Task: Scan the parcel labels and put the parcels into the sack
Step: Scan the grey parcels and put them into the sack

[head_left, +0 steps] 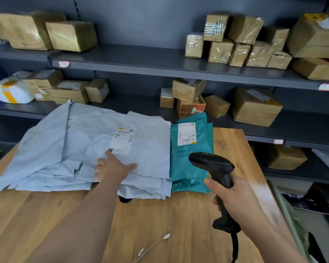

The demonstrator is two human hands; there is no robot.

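A stack of pale blue-grey mailer parcels (87,145) lies on the wooden table (46,215), the top one bearing a white label (123,140). My left hand (112,168) rests flat on that top parcel just below the label, fingers spread. To the right lie teal parcels (190,162) with a white barcode label (186,134). My right hand (234,198) grips a black handheld barcode scanner (215,168), its head pointing left over the teal parcels. A green sack edge (291,215) shows off the table's right side.
Dark shelving (160,61) behind the table holds many cardboard boxes (254,106) and a white wrapped bundle (13,92). A thin white cable (154,245) lies on the table near its front. The scanner's cord hangs down beneath my right hand.
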